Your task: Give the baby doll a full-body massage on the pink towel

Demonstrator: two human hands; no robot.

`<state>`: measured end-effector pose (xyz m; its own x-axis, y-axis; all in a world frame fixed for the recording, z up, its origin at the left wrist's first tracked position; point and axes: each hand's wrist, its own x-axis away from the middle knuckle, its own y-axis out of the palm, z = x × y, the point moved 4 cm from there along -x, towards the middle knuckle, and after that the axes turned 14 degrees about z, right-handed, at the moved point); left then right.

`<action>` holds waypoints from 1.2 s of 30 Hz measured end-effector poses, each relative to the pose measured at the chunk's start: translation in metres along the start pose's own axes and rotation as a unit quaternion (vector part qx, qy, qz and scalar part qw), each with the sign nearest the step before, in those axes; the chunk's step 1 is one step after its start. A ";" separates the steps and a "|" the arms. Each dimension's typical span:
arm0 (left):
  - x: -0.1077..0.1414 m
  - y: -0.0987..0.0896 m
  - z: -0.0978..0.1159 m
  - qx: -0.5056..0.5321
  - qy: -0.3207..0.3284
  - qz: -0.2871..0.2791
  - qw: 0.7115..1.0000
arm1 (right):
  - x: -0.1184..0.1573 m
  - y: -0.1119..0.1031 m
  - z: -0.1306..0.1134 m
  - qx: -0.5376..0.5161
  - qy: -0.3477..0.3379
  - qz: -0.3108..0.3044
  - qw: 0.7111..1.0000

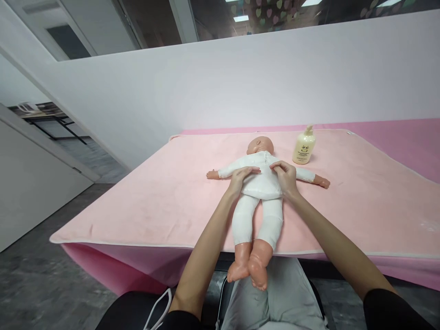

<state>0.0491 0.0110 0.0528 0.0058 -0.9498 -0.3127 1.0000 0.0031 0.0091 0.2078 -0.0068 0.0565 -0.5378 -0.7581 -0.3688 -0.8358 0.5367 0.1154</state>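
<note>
A baby doll (263, 183) with a white cloth body lies on the pink blanket (154, 197), its head toward the wall and its feet past the near edge. Its face is turned to the side. My left hand (243, 178) rests on the left side of the doll's torso, fingers stretched out flat and together. On the right side of the chest, my right hand (286, 174) is closed, thumb and fingertips pressed together at the white cloth; what they pinch, if anything, is too small to make out.
A pale yellow pump bottle (304, 146) stands on the blanket beyond the doll's right-hand arm. Behind the table rises a white wall (240, 87). My lap and a dark chair are below the near edge.
</note>
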 end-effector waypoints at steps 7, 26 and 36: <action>0.000 0.003 -0.011 -0.028 0.019 -0.007 0.999 | 0.034 -0.007 -0.005 0.017 -0.166 -0.271 0.948; 0.003 -0.011 0.000 -0.116 0.006 -0.147 0.982 | 0.027 -0.022 0.020 -0.007 -0.064 -0.278 0.958; -0.002 -0.010 -0.018 -0.164 0.029 -0.073 0.983 | 0.007 -0.027 0.031 -0.134 0.197 -0.091 0.967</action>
<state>0.0395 0.0187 0.0357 -0.1472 -0.9282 -0.3417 0.9388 -0.0223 -0.3438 0.2302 -0.0150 0.0225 -0.3347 -0.9418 -0.0316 -0.8909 0.3053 0.3363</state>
